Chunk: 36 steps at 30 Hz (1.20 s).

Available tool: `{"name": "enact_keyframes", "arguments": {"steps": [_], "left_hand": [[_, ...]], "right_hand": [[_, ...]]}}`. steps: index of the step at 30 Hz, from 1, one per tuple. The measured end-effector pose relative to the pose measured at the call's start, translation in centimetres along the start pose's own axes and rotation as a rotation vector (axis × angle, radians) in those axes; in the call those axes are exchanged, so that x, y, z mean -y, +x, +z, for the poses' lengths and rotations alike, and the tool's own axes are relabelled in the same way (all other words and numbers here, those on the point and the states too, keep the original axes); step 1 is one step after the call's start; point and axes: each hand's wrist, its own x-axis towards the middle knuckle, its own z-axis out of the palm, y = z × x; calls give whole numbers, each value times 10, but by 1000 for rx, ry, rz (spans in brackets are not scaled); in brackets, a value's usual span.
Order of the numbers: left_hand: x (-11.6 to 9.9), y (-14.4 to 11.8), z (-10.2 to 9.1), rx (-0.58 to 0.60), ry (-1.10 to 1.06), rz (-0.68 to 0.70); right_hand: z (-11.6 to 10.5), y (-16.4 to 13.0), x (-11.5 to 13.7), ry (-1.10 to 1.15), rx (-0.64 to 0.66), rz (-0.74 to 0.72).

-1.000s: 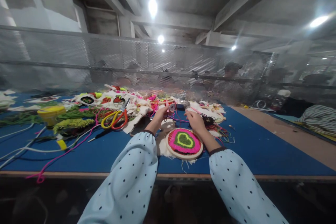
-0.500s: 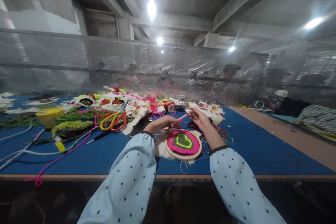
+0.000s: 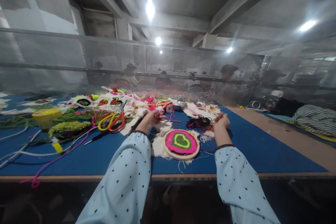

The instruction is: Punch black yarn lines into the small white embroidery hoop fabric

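Observation:
My left hand [image 3: 151, 120] is closed around a slim pink tool [image 3: 160, 109], possibly a punch needle; its tip is hard to make out. A dark strand of yarn [image 3: 176, 121] runs from this hand toward the right, past a tangle of black yarn [image 3: 200, 121]. On the far side of the tangle, my right hand [image 3: 222, 123] has its fingers pinched together, seemingly on that strand. Below and between both hands lies a round embroidery hoop [image 3: 181, 144], flat on the table. Its looped design is a green heart outlined in yellow-green on pink, with frayed white cloth around it.
Orange-and-yellow scissors [image 3: 113, 120] lie left of my left hand. Beyond them are green yarn bundles [image 3: 69, 128], a yellow tub [image 3: 47, 117] and loose pink yarn. Worked cloth pieces [image 3: 126, 99], a red spool [image 3: 168, 107] and a metal bowl [image 3: 180, 105] stand farther back, before a perforated screen.
My hands have moved apart: the right one outward to the right, the left one slightly left. A dark strand now stretches between them, and the black tangle shows more fully.

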Motion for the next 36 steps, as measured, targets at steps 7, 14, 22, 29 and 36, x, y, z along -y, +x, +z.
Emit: {"name": "enact_keyframes", "arguments": {"steps": [7, 14, 22, 29, 36], "left_hand": [[0, -6, 26, 208, -200, 139], [8, -9, 50, 322, -166, 272], [6, -8, 26, -275, 506, 356], [16, -20, 18, -358, 1138, 313], [15, -20, 43, -133, 1154, 650]], "right_hand": [[29, -48, -17, -88, 652, 509], [38, -101, -49, -315, 1167, 704], [42, -83, -31, -149, 1059, 599], [43, -62, -19, -47, 723, 316], [42, -62, -27, 29, 604, 352]]}}
